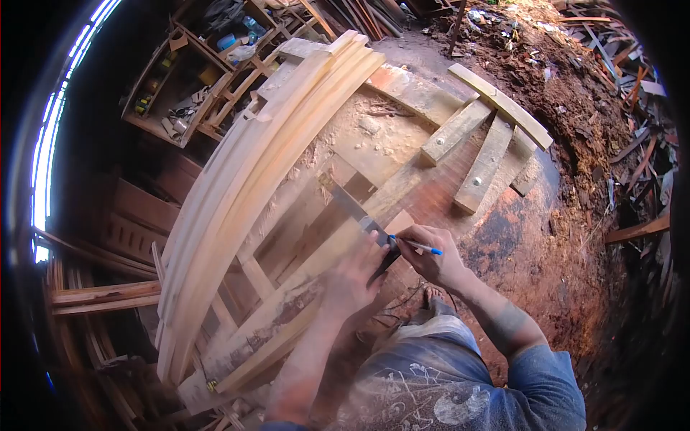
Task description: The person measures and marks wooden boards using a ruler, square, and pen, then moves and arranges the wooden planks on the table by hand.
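A: What is each hand doing?

B: The left hand [352, 280] is closed around the dark end of what looks like a square [348, 203], though blur hides exactly how the fingers lie. The right hand [435, 255] pinches a blue-and-white pen [437, 251] between thumb and fingers, its writing end pointing toward the left hand.

A: Where does the square lie?

B: Its blade slants away ahead of the left hand, over the surface [345, 151] of boards. The pen is just to its right, close to the dark part; whether the tip touches anything is too small to tell.

A: Which step does that look like?

B: Probably lining up or marking, judging by the two tools meeting there. Any stroke would call for a steady left hand and a light pinch on the pen, because a slip of the square would skew the line.

A: And around the hands?

B: Left of the left hand, a stack of curved boards [248, 169] runs along the surface. Ahead of the right hand, wooden slats [485, 161] with bolts reach toward the person, and a curved strip [503, 108] lies at their far ends.
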{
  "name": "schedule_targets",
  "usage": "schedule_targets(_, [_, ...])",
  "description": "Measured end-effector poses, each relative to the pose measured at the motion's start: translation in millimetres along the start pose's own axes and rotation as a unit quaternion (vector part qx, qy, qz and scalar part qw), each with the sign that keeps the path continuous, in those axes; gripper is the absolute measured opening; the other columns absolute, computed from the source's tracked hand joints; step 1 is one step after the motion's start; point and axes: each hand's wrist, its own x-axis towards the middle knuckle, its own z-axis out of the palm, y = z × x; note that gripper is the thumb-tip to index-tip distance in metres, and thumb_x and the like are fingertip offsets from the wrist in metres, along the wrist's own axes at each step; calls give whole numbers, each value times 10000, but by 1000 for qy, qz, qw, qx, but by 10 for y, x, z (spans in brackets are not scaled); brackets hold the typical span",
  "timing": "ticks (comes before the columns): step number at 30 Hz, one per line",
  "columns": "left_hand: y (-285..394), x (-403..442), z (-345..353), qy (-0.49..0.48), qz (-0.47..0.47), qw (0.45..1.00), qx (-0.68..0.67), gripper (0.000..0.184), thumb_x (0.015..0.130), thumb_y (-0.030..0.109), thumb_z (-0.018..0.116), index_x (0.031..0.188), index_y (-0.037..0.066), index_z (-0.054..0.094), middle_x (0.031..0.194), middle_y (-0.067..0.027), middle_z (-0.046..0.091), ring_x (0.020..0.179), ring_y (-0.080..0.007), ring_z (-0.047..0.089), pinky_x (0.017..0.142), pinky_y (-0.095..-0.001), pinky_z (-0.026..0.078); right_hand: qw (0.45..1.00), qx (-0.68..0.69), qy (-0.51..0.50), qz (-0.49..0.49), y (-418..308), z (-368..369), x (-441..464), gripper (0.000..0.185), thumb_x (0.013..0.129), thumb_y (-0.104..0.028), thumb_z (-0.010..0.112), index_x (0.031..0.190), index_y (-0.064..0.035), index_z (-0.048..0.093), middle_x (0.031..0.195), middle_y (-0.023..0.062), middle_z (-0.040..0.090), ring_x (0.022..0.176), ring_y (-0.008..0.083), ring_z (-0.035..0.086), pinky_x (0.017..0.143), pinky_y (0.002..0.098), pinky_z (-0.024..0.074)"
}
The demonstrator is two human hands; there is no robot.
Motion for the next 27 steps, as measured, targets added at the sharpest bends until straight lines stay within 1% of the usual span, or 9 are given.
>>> schedule_targets(5, [9,8,14,-2,-1,1000,3,566,785,121,736,1338,85,622,1492,-176,496,1148,-386,634,935,-446,544,999,15,13,-27,-71,13,104,49,868,-37,708,897,-15,674,790,159,681,695,332,685,600,382,528])
schedule_targets(8, [-5,-3,40,12,13,1000,18,568,793,124,726,1349,93,617,1496,-174,493,1135,-381,641,926,-440,547,995,-68,-64,23,-97,-150,15,43,872,-35,704,889,-13,672,781,157,677,684,334,680,588,397,517])
schedule_targets(11, [0,-6,15,3,11,1000,20,575,800,127,716,1364,98,608,1503,-171,488,1132,-376,643,928,-438,546,998,-32,-41,27,-120,-191,-22,47,875,-41,708,890,-12,674,780,160,675,692,332,681,591,401,514])
schedule_targets(16, [12,-4,3,-5,-2,1000,7,571,811,131,704,1373,108,601,1495,-171,496,1137,-377,642,940,-442,542,999,-18,8,-25,-9,-30,-7,56,873,-41,713,901,-13,674,785,166,677,719,335,685,607,399,518])
schedule_targets(19, [-3,-13,35,-2,-17,1000,21,562,791,192,760,1337,151,633,1503,-114,498,1264,-314,582,993,-429,525,999,5,22,-34,-95,18,108,26,875,-57,697,896,-47,683,786,156,677,725,349,676,610,420,519])
schedule_targets(20, [9,-16,31,-8,-24,1000,16,562,791,193,759,1337,147,632,1500,-115,501,1263,-314,582,992,-429,525,999,18,27,-30,-129,22,137,13,877,-65,688,890,-64,687,786,150,676,725,356,672,610,430,519])
schedule_targets(23, [16,-15,1,-16,-30,999,9,564,792,199,754,1339,140,627,1492,-119,506,1260,-314,583,991,-430,525,999,0,6,-33,-118,11,155,23,877,-53,677,896,-65,677,796,146,678,734,358,668,624,434,522])
schedule_targets(25, [-6,-13,29,-2,-16,1000,13,568,794,202,749,1344,138,623,1488,-121,509,1260,-312,583,990,-431,525,999,-32,-7,-42,-36,-5,106,50,863,-49,703,895,-42,667,771,152,666,714,346,671,614,424,521])
schedule_targets(27, [-16,-33,39,-17,-28,999,16,571,798,205,744,1351,139,617,1486,-123,510,1260,-313,583,992,-432,522,998,-41,-5,-48,-22,1,99,68,855,-48,714,890,-31,658,757,155,659,702,342,671,610,420,519])
